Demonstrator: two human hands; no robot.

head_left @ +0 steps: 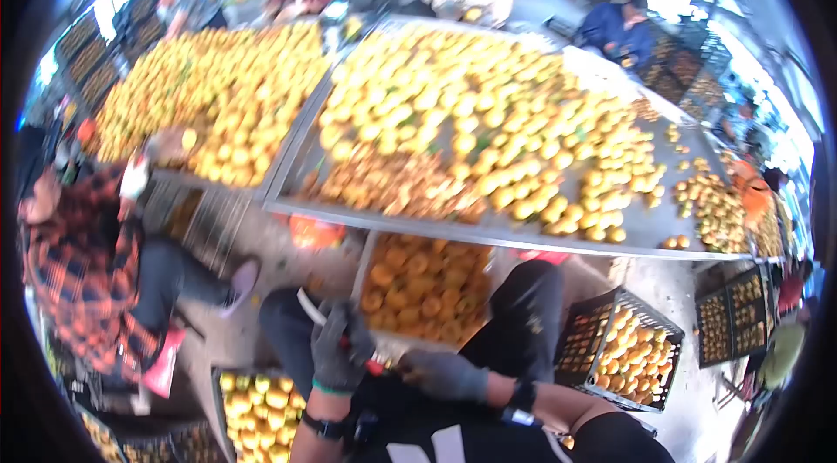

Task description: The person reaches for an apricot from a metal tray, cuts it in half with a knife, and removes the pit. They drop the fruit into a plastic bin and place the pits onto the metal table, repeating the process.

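Observation:
My left hand (343, 348), in a dark grey glove, is closed around a knife with a pale curved blade (311, 306) pointing up and left. A red part (376, 367) shows below that fist, perhaps the handle's end. Close beside it, my right hand (442, 374), also gloved, has its fingers curled; blur hides what they hold, if anything. Both hands are in front of my body, above my lap. Between my knees stands a crate (364, 264) full of round orange fruits (423, 289). Their exact kind is not clear.
A metal-edged sorting table (392, 227) spans ahead, heaped with yellow-orange fruits (523, 149) and brown scraps (392, 180). Fruit crates stand at my right (619, 350) and left (261, 411). A person in plaid (83, 271) sits at left; several people work across the table.

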